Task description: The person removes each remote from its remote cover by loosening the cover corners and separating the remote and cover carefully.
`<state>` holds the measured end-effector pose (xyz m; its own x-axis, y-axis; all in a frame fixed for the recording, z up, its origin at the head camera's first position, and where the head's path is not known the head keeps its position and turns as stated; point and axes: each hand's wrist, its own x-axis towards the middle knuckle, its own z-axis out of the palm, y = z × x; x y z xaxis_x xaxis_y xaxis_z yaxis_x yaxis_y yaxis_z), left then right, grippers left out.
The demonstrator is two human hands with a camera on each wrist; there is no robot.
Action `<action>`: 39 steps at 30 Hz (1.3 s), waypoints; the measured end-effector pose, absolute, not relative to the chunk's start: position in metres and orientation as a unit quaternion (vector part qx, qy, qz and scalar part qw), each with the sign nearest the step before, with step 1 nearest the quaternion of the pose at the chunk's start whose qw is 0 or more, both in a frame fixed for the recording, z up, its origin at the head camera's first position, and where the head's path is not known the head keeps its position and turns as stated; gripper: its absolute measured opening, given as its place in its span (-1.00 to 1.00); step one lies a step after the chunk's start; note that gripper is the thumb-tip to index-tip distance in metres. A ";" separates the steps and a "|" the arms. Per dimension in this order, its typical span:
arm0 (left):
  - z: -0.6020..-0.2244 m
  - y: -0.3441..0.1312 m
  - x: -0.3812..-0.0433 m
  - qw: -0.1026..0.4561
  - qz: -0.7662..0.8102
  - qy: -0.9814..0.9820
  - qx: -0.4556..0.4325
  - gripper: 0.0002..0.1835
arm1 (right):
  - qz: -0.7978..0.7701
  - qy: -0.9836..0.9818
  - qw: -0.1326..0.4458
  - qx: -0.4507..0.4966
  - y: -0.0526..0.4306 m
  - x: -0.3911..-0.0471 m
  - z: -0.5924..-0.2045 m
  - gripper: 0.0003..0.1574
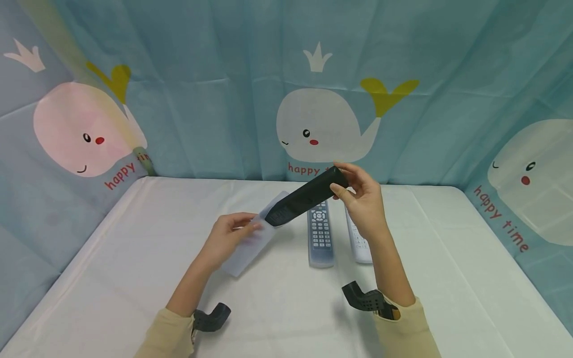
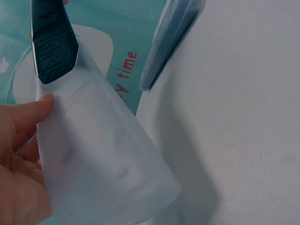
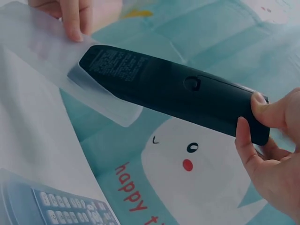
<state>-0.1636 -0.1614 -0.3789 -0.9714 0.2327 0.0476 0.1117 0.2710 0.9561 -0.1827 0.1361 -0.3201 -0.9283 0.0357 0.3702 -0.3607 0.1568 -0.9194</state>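
A black remote control (image 1: pixel 304 198) is held at its far end by my right hand (image 1: pixel 364 201), thumb on one face and fingers on the other. Its back, with printed text and a battery cover, faces the camera in the right wrist view. My left hand (image 1: pixel 230 238) pinches a frosted translucent sleeve (image 2: pixel 103 150) near its mouth. The remote's tapered end lies at that mouth; in the right wrist view the sleeve (image 3: pixel 42 51) shows behind and beside the tip. Both are lifted above the table.
On the white table (image 1: pixel 134 278) lies a grey remote in a clear cover (image 1: pixel 321 238), just under the held one. Right of it, a white remote (image 1: pixel 360 246) is partly hidden by my right forearm. A blue whale-print curtain (image 1: pixel 215 99) hangs behind the table.
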 end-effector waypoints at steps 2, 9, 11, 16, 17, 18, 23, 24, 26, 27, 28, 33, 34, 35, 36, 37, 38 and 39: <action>-0.379 -0.161 -0.164 0.047 0.602 0.790 0.105 -0.62 | 0.636 -0.751 0.149 0.097 0.137 -0.183 -0.320 -0.41; -0.381 -0.160 -0.166 0.056 0.622 0.774 0.101 -0.68 | 0.647 -0.748 0.124 0.081 0.138 -0.184 -0.321 -0.47; -0.381 -0.160 -0.166 0.056 0.625 0.772 0.101 -0.69 | 0.655 -0.742 0.117 0.081 0.138 -0.185 -0.321 -0.45; -0.381 -0.163 -0.166 0.051 0.631 0.768 0.101 -0.69 | 0.665 -0.736 0.108 0.075 0.140 -0.184 -0.320 -0.43; -0.381 -0.163 -0.166 0.049 0.629 0.769 0.100 -0.69 | 0.665 -0.735 0.109 0.074 0.141 -0.184 -0.319 -0.43; -0.381 -0.163 -0.166 0.047 0.628 0.771 0.099 -0.69 | 0.665 -0.735 0.111 0.072 0.141 -0.184 -0.319 -0.43; -0.378 -0.164 -0.166 0.044 0.616 0.781 0.092 -0.68 | 0.671 -0.728 0.119 0.075 0.144 -0.183 -0.317 -0.45; -0.378 -0.164 -0.166 0.044 0.615 0.782 0.091 -0.68 | 0.671 -0.728 0.119 0.075 0.145 -0.183 -0.317 -0.45; -0.377 -0.165 -0.165 0.041 0.609 0.787 0.084 -0.67 | 0.670 -0.729 0.119 0.076 0.145 -0.182 -0.316 -0.44; -0.377 -0.165 -0.165 0.039 0.605 0.791 0.080 -0.67 | 0.670 -0.729 0.120 0.077 0.146 -0.182 -0.316 -0.44; -0.377 -0.165 -0.165 0.038 0.602 0.794 0.075 -0.67 | 0.671 -0.727 0.122 0.078 0.146 -0.182 -0.316 -0.44; -0.376 -0.168 -0.165 0.041 0.598 0.798 0.057 -0.66 | 0.685 -0.709 0.138 0.093 0.149 -0.180 -0.313 -0.47; -0.376 -0.169 -0.165 0.044 0.602 0.796 0.055 -0.65 | 0.687 -0.706 0.142 0.096 0.150 -0.180 -0.312 -0.48; -0.376 -0.170 -0.165 0.044 0.603 0.795 0.054 -0.65 | 0.688 -0.704 0.146 0.098 0.151 -0.180 -0.312 -0.49; -0.375 -0.171 -0.165 0.044 0.604 0.794 0.052 -0.65 | 0.689 -0.702 0.150 0.100 0.152 -0.180 -0.312 -0.49; -0.375 -0.172 -0.165 0.043 0.604 0.794 0.050 -0.65 | 0.689 -0.701 0.152 0.102 0.152 -0.179 -0.312 -0.49; -0.375 -0.173 -0.165 0.043 0.606 0.793 0.048 -0.65 | 0.690 -0.699 0.154 0.107 0.153 -0.180 -0.312 -0.49; -0.374 -0.174 -0.165 0.041 0.605 0.794 0.046 -0.65 | 0.690 -0.698 0.154 0.112 0.153 -0.180 -0.312 -0.49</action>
<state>-0.1654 -0.1742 -0.3745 -0.9924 0.1226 -0.0094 0.0233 0.2628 0.9646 -0.1796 0.1535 -0.3121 -0.9276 0.0555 0.3693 -0.3687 0.0222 -0.9293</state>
